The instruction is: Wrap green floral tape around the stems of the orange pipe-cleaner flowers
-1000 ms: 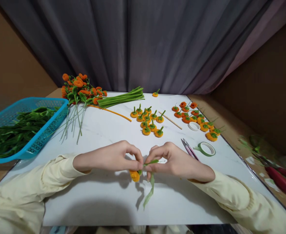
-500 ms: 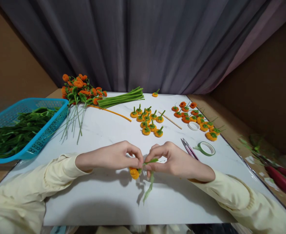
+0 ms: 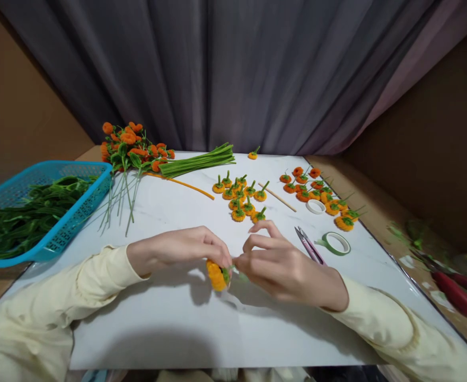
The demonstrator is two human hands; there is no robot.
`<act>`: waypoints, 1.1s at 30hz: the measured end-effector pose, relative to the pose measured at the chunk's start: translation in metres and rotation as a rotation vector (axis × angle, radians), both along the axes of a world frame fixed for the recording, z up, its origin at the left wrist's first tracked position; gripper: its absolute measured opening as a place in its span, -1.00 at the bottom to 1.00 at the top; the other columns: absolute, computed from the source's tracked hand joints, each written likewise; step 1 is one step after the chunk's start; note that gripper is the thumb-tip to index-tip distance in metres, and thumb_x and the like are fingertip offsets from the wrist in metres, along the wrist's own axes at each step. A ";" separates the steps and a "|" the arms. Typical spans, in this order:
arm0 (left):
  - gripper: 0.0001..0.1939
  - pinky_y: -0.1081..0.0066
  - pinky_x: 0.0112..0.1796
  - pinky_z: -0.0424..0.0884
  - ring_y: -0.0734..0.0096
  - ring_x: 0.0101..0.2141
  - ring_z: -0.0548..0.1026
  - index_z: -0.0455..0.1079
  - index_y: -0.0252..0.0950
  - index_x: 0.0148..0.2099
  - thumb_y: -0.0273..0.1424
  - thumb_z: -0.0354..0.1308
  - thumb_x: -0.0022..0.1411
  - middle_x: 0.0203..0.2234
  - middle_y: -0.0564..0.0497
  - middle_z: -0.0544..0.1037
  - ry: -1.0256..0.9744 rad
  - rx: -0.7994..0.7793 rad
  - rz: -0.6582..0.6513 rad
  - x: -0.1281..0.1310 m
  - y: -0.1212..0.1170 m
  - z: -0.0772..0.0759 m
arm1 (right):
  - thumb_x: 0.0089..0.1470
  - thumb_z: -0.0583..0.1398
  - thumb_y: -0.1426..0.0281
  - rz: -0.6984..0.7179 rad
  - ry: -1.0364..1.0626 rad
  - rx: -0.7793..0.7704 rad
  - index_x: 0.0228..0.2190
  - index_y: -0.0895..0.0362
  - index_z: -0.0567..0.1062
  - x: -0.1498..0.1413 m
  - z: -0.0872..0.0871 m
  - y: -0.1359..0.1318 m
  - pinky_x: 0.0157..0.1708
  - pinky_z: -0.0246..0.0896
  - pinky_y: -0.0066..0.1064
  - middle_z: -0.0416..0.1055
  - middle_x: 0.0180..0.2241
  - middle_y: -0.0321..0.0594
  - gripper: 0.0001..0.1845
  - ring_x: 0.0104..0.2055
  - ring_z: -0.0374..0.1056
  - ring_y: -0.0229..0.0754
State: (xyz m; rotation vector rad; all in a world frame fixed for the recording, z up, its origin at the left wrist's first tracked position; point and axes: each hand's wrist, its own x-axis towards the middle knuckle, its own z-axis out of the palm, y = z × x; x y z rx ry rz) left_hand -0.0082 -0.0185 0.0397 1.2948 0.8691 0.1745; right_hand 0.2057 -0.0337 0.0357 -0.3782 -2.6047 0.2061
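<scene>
My left hand (image 3: 189, 248) pinches a yellow fuzzy pipe-cleaner flower head (image 3: 216, 276) near the front middle of the white table. The bloom is tipped on its side, its green base turned toward the right. Right up against that base, my right hand (image 3: 284, 265) has its thumb and index finger closed at the flower's short stem. A blurred bit of green floral tape (image 3: 241, 277) shows below those fingertips; most of it is hidden behind the hand. The other right fingers are bent and raised.
Several yellow flower heads (image 3: 238, 214) stand beyond my hands, more orange ones (image 3: 301, 195) to the right. Thread snips (image 3: 310, 246) and a green tape roll (image 3: 336, 243) lie right. A blue basket (image 3: 54, 241) of leaves stands left, near green stems (image 3: 201, 159).
My right hand has turned over, its back now showing and its outer fingers lifted. The hanging green tape strip is mostly out of sight. The flower head has tipped to show more of its side.
</scene>
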 end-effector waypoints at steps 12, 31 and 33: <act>-0.70 0.35 -0.14 0.34 0.29 -0.19 0.44 0.40 -0.29 -0.17 -0.19 0.12 0.16 -0.22 -0.03 0.52 0.142 0.430 0.042 -0.003 0.002 0.001 | 0.17 0.10 0.51 -0.149 0.086 -0.279 -0.43 0.20 0.52 -0.003 -0.009 0.009 -0.22 0.22 -0.28 0.43 -0.56 -0.24 -0.78 -0.47 0.28 -0.27; -0.67 0.40 -0.24 0.40 0.33 -0.31 0.52 0.33 -0.37 -0.20 -0.20 0.23 0.15 -0.33 -0.05 0.52 -0.316 -0.386 -0.011 -0.007 0.011 -0.010 | 0.10 0.21 0.42 -0.163 0.185 -0.581 -0.42 0.18 0.53 0.001 0.001 0.012 -0.24 0.22 -0.35 0.49 -0.49 -0.23 -0.90 -0.43 0.37 -0.26; -0.66 0.45 -0.30 0.39 0.43 -0.38 0.47 0.32 -0.33 -0.20 -0.21 0.28 0.10 -0.39 0.03 0.47 -0.281 -0.246 0.061 -0.006 0.008 -0.008 | 0.06 0.26 0.35 -0.191 0.184 -0.882 -0.44 0.18 0.51 0.001 0.004 0.016 -0.32 0.25 -0.42 0.52 -0.47 -0.23 -0.87 -0.41 0.41 -0.25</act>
